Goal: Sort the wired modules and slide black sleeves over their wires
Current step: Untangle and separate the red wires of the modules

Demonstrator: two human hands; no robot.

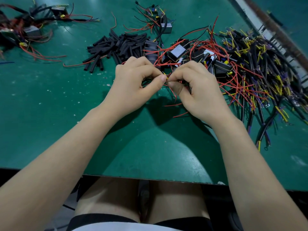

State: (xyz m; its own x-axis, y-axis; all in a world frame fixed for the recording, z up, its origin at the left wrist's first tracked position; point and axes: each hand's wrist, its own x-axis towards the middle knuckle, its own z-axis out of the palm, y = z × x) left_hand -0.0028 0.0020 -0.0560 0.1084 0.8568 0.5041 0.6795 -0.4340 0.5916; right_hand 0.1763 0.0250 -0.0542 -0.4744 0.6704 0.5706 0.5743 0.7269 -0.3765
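My left hand (133,84) and my right hand (196,90) meet at the middle of the green table (50,100), fingers curled. Between their thumbs and fingertips they pinch a thin yellow-tipped wire (165,77). My right hand also grips a small dark module, mostly hidden under its fingers, with red wires (173,97) trailing below. Just behind the hands lies a heap of black box modules (177,51) tangled in red wires. A pile of short black sleeves (116,45) lies behind my left hand.
A big tangle of black, yellow and red wire leads (260,77) fills the right side. Wired modules lie in groups at the far left (30,29) and far centre (160,19). A rail (270,29) runs along the far right edge. My knees show below the table's front edge.
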